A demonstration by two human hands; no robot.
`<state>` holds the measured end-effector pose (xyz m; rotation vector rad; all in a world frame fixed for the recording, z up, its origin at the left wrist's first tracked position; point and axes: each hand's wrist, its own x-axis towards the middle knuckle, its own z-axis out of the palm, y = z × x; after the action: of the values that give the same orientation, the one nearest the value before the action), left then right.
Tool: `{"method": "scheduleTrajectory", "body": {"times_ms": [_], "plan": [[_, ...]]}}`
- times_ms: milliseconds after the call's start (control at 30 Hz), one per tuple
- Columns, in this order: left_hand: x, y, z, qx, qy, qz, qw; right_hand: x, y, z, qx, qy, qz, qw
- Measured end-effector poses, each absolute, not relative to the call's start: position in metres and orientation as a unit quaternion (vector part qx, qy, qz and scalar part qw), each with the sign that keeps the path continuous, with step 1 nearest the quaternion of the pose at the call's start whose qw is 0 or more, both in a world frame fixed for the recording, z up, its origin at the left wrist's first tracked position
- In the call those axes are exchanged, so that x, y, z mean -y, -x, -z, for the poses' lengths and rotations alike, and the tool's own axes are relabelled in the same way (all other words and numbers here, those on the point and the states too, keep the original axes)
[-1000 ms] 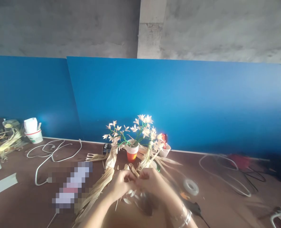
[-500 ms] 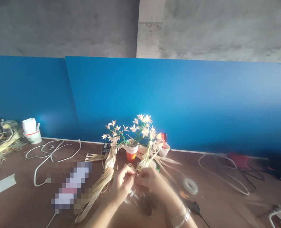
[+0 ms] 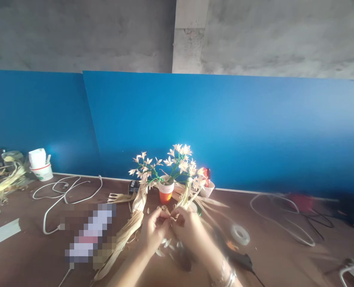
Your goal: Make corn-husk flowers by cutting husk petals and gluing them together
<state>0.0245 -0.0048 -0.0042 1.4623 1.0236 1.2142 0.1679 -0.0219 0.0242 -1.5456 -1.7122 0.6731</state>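
My left hand (image 3: 153,230) and my right hand (image 3: 189,228) meet over the brown table (image 3: 284,255), fingertips pinched together on a small pale husk piece (image 3: 166,211). Both hands are closed on it. Long dried corn husks (image 3: 126,235) lie under and left of my left hand. Small cut petals (image 3: 165,244) lie scattered below the hands. Just behind stands an orange-and-white paper cup (image 3: 166,192) with a bunch of cream husk flowers (image 3: 171,163) on green stems.
A tape roll (image 3: 240,234) and a black tool (image 3: 245,261) lie to the right. White cables (image 3: 66,191) loop at left, another white cable (image 3: 281,223) at right. A white cup (image 3: 42,170) and more husks (image 3: 3,183) sit far left. A blue panel (image 3: 225,127) backs the table.
My hands have risen slightly and drawn closer together, fingertips now pinched on the small piece. Everything else on the table stays put.
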Motion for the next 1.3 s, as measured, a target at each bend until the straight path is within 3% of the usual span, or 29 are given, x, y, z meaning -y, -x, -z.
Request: {"method": "scheduleTrajectory", "body": {"times_ms": [167, 367, 467, 600, 833, 1133, 1300], "plan": [[0.004, -0.024, 0.006, -0.422, -0.586, -0.494, 0.484, 0.021, -0.167, -0.023, 0.683, 0.597, -0.220, 0.357], [0.003, -0.023, 0.012, -0.431, -0.600, -0.479, 0.475, 0.026, -0.164, -0.035, 0.525, 0.526, -0.528, 0.412], [0.005, -0.024, 0.012, -0.430, -0.632, -0.497, 0.412, 0.029, -0.165, -0.041, 0.487, 0.501, -0.570, 0.432], [0.008, -0.023, 0.008, -0.411, -0.681, -0.516, 0.317, 0.027, -0.165, -0.036, 0.463, 0.507, -0.573, 0.448], [0.004, -0.020, 0.012, -0.372, -0.699, -0.518, 0.323, 0.019, -0.163, -0.026, 0.485, 0.506, -0.550, 0.454], [-0.003, -0.018, 0.013, -0.392, -0.624, -0.500, 0.454, 0.016, -0.171, -0.017, 0.541, 0.480, -0.529, 0.445], [-0.004, -0.017, 0.013, -0.386, -0.594, -0.478, 0.520, 0.016, -0.173, -0.015, 0.639, 0.508, -0.406, 0.410]]}}
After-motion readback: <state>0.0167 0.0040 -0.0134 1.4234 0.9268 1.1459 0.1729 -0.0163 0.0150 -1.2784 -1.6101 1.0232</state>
